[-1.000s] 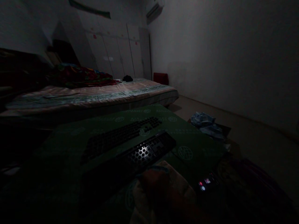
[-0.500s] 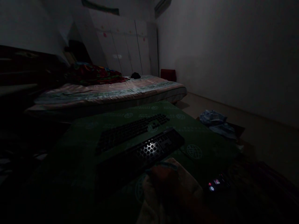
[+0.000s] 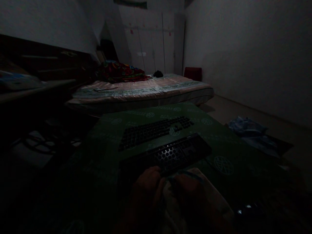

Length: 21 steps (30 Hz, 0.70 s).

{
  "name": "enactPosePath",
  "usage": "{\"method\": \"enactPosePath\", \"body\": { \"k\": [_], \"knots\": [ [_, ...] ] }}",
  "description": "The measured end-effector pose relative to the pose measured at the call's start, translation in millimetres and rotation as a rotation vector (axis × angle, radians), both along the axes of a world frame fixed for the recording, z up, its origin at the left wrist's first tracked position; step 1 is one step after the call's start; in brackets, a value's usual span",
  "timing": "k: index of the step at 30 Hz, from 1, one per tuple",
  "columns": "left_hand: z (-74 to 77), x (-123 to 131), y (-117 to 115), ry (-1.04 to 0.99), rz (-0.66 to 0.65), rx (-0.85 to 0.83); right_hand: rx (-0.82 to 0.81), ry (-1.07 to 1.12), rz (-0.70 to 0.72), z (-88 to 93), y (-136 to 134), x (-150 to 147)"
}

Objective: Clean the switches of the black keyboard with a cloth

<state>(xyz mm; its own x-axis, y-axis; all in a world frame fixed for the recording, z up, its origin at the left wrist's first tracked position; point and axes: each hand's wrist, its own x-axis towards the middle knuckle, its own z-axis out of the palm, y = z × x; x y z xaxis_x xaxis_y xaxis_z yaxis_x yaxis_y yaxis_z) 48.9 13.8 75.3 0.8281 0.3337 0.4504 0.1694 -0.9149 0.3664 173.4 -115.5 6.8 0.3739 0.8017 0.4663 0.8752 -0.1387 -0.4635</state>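
Light: The room is sitting in deep gloom, and the edges around the hands are sinking into black.
Worktop [image 3: 219, 146]: It is spreading out before the person, its green cover showing pale globe marks and lines of print I am failing to read.
Keyboard frame [image 3: 170, 154]: It is lying at a slant on the worktop, just beyond the hands; light is catching a patch of dark round spots in its middle.
Dark keys [image 3: 156, 130]: They are lying in rows, in a keyboard's layout, just past the keyboard frame and roughly alongside it.
Cloth [image 3: 214, 191]: It is bunching at the near side of the keyboard frame, pale, with a bluish strip along its upper edge.
Right hand [image 3: 188, 185]: It is resting over the cloth, its grip clamping on the bunched fabric.
Left hand [image 3: 148, 180]: It is bending its fingers at the frame's near edge, just beside the cloth; whether its grip is closing on anything, I cannot tell.
Small device [image 3: 248, 211]: It is glinting in the dark, to the right of the cloth.
Floor side: Blue fabric [image 3: 247, 126] is lying crumpled beyond the worktop's right edge.
Behind: A bed [image 3: 146, 92] is standing past the worktop, bearing a heap of red patterned bedding [image 3: 124, 71].
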Motion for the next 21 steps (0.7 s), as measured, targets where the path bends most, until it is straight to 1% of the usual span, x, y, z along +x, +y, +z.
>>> {"method": "enactPosePath", "body": {
  "k": [1,3,4,7,8,10,12,15,18,21],
  "knots": [
    [1.2,5,6,0.002,-0.035,0.004,0.008,-0.003,-0.004,1.0,-1,0],
    [1.3,13,20,-0.036,-0.053,0.024,0.009,-0.001,-0.017,3.3,-2,-1],
    [0.0,15,28,-0.068,-0.034,0.046,-0.004,0.013,-0.019,4.9,-3,-1],
    [-7.8,12,50,-0.068,0.066,0.068,-0.041,0.075,0.008,11.6,-6,-3],
    [-11.6,10,55,-0.074,0.089,0.063,-0.046,0.090,0.010,14.1,-7,-3],
    [-20.3,3,58,-0.049,0.079,0.005,-0.044,0.107,-0.002,18.3,-11,-3],
    [-29.7,-4,52,-0.018,0.041,-0.101,-0.049,0.117,-0.001,20.8,-14,-2],
    [-41.0,-12,33,-0.005,0.028,-0.264,-0.041,0.106,0.025,22.9,-13,2],
    [-44.4,-16,13,0.027,0.039,-0.445,-0.008,0.169,-0.007,27.3,-10,0],
    [-44.8,-17,-1,0.140,-0.037,-0.655,0.051,0.330,-0.062,35.1,-7,-9]
  ]
}}
